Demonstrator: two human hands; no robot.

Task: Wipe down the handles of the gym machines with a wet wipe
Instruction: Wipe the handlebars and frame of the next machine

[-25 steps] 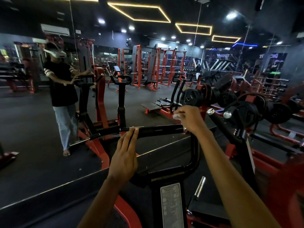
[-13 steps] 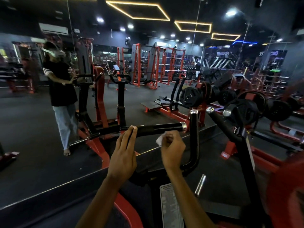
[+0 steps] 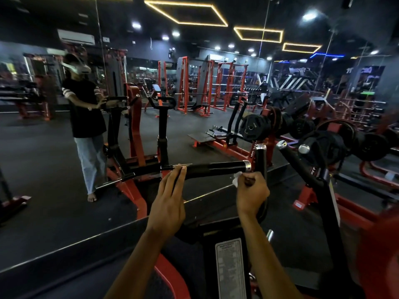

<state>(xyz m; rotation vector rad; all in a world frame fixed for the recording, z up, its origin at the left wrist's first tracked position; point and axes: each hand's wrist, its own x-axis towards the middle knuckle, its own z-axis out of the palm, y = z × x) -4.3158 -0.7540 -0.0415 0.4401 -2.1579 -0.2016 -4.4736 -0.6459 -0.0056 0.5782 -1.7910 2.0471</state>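
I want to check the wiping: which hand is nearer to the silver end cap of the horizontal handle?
Right. The right hand holds the wipe just below the cap; the left hand rests far along the handle.

Wet wipe (image 3: pixel 237 179) mostly hidden inside right hand (image 3: pixel 251 194). Label (image 3: pixel 230 267) text too small, cut by bottom edge. Red part (image 3: pixel 382 255) at right blurred.

White wipe (image 3: pixel 237 177) — black handle (image 3: pixel 216 168), red frame (image 3: pixel 135 124).

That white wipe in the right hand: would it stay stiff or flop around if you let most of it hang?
Probably floppy: the wipe bunches crumpled in the right hand. Likely very light, since a fingertip pinch carries it.
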